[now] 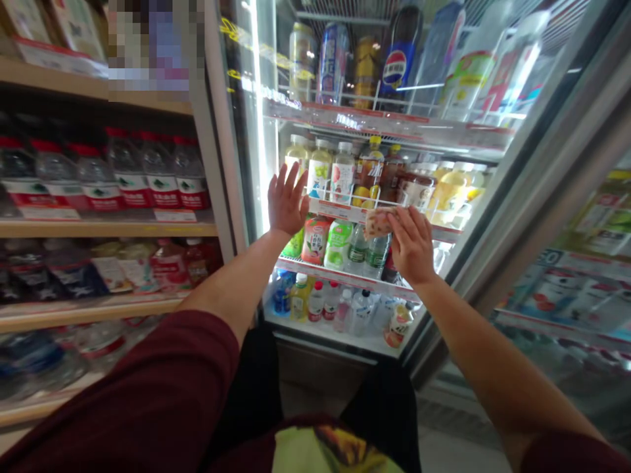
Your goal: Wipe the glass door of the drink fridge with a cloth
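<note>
In front of a lit drinks fridge (pixel 340 282), my left hand (pixel 287 202) is raised with its fingers spread and holds nothing. It is nearest to the bottles with white labels (pixel 319 169) at the left of the middle shelf; contact with any surface cannot be made out. My right hand (pixel 413 244) grips a folded, pale patterned cloth (pixel 378 223) between thumb and fingers. The cloth is in front of the price strip (pixel 340 210), covering part of it. Behind it, green-labelled water bottles (pixel 377 253) stand on the shelf below.
Cans and a Pepsi bottle (pixel 397 66) fill the upper fridge shelf. More small bottles (pixel 315 302) stand at the bottom. Open shelving with red-capped water bottles (pixel 131 174) lines the left side. A metal frame (pixel 497 249) runs along the right, with more stocked shelves beyond.
</note>
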`<action>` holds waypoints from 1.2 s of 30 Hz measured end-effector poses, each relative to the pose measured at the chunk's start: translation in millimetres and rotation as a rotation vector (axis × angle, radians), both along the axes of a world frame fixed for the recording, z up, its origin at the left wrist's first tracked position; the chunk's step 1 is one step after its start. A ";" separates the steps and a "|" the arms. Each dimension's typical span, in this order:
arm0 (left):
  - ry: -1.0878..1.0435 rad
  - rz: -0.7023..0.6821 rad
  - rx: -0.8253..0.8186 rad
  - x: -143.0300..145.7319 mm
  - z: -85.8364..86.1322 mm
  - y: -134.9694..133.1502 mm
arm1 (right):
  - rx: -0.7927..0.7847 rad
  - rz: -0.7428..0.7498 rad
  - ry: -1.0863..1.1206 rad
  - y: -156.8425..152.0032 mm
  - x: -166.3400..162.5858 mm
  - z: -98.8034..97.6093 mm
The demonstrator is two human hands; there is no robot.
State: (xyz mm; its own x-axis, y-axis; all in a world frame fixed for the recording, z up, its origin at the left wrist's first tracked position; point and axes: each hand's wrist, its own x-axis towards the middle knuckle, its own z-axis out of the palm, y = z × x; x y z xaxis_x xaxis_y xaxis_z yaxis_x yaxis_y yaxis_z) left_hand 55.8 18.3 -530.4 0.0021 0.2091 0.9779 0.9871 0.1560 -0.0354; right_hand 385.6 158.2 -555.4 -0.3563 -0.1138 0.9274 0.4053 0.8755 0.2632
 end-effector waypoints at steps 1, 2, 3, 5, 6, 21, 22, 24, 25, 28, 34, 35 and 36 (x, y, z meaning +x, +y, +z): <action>0.004 -0.001 0.004 -0.4 -0.1 0.3 | 0.003 0.006 -0.002 0.2 0.2 0.0; 0.007 -0.005 0.008 -0.6 -0.2 0.4 | 0.007 0.012 -0.004 0.5 0.5 -0.1; 0.011 -0.011 0.012 -0.7 -0.2 0.5 | 0.008 0.017 -0.005 0.9 0.8 -0.3; 0.010 -0.026 0.010 -0.6 0.0 0.2 | 0.000 0.020 -0.011 1.7 1.2 -1.0; 0.004 -0.029 0.003 -0.3 0.1 0.0 | -0.006 0.020 -0.014 2.1 1.4 -1.6; -0.030 -0.040 -0.011 2.9 0.5 -1.6 | -0.013 0.016 -0.037 3.5 5.8 -12.8; -0.034 -0.043 -0.008 3.2 0.5 -1.6 | -0.007 0.007 -0.023 3.7 5.4 -10.6; -0.039 -0.041 -0.003 3.2 0.3 -1.2 | -0.003 -0.012 0.010 3.8 4.5 -7.3; -0.040 -0.038 -0.002 3.0 0.1 -0.9 | -0.005 -0.021 0.023 3.5 4.2 -6.5; -0.027 -0.037 -0.001 1.6 -0.6 -0.2 | 0.014 -0.034 0.039 2.7 4.2 -5.5; -0.035 -0.046 -0.019 1.4 -0.6 -1.3 | -0.036 -0.065 0.028 5.9 3.0 17.3; -0.035 -0.044 -0.023 1.6 -0.4 -1.4 | -0.059 -0.070 0.049 6.4 2.0 21.0; -0.036 -0.043 -0.025 1.9 -0.3 -1.5 | -0.073 -0.067 0.064 6.5 1.0 23.2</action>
